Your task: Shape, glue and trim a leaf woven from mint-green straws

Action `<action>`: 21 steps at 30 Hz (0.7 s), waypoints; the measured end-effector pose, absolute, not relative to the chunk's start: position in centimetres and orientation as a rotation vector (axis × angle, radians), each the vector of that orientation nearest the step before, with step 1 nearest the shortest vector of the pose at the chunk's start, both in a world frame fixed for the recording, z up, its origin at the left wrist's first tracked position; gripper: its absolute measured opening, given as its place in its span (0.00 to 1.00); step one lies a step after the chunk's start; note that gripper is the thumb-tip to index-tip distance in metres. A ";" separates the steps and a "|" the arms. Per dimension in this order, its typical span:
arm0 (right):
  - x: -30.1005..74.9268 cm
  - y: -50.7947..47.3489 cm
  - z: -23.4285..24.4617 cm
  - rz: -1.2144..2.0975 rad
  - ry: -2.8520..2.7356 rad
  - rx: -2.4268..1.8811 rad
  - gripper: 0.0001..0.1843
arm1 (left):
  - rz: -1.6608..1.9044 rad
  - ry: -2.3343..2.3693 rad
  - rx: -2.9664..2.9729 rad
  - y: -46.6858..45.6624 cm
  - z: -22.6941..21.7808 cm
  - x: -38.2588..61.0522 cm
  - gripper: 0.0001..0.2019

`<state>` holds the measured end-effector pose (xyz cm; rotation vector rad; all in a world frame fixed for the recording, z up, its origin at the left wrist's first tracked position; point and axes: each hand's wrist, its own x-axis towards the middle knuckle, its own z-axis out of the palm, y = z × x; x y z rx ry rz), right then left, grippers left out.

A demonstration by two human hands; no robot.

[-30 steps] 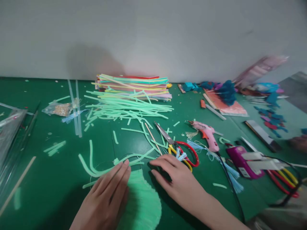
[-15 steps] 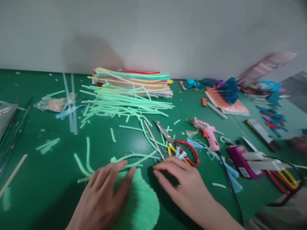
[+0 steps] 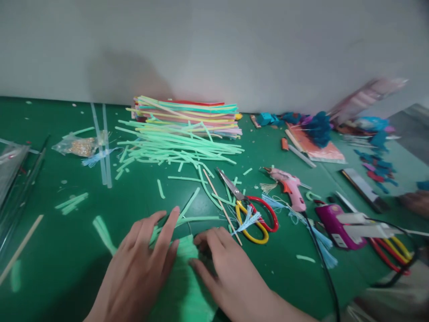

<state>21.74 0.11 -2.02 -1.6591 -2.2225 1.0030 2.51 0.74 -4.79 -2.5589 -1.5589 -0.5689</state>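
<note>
A light green piece made of pipe cleaners in rows (image 3: 186, 286) lies under my hands at the near edge of view. My left hand (image 3: 140, 264) rests over its left side with fingers spread. Loose green pipe cleaner ends (image 3: 197, 218) stick out past its fingertips. At the upper right edge of the piece is my right hand (image 3: 231, 268), its fingers bent and the thumb apart from them. Whether it pinches the edge is hard to see. Beyond that hand lie scissors with red and yellow handles (image 3: 264, 213), a pale blue tassel (image 3: 248, 220) and a thin wooden stick (image 3: 219, 203).
Loose green pipe cleaners (image 3: 181, 147) lie before a multicoloured bundle (image 3: 187, 109) by the wall. To the right are a pink glue gun (image 3: 290, 185) with a black cord and a magenta box (image 3: 335, 228). Another person's hand (image 3: 415, 203) shows at the right edge.
My right hand has moved left onto the green piece, uncovering the yellow scissor handle. My left index finger has lifted and reaches farther forward. The loose green ends have shifted.
</note>
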 end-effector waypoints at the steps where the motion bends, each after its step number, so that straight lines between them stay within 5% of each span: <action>1: 21.6 0.1 -1.9 1.012 -2.207 -1.648 0.11 | -0.547 -1.613 -2.549 0.9 -4.6 2.4 0.26; 6: 24.0 1.0 -0.8 0.896 -2.164 -1.729 0.11 | -0.412 -1.596 -2.466 1.5 -4.4 1.1 0.21; 12: 33.0 2.7 -0.6 0.181 -2.128 -2.064 0.17 | -0.318 -1.542 -2.447 1.8 -4.7 -0.5 0.11; 21: 32.2 5.0 -1.6 0.408 -2.306 -2.029 0.22 | -0.334 -1.842 -2.489 2.3 -4.3 -0.9 0.12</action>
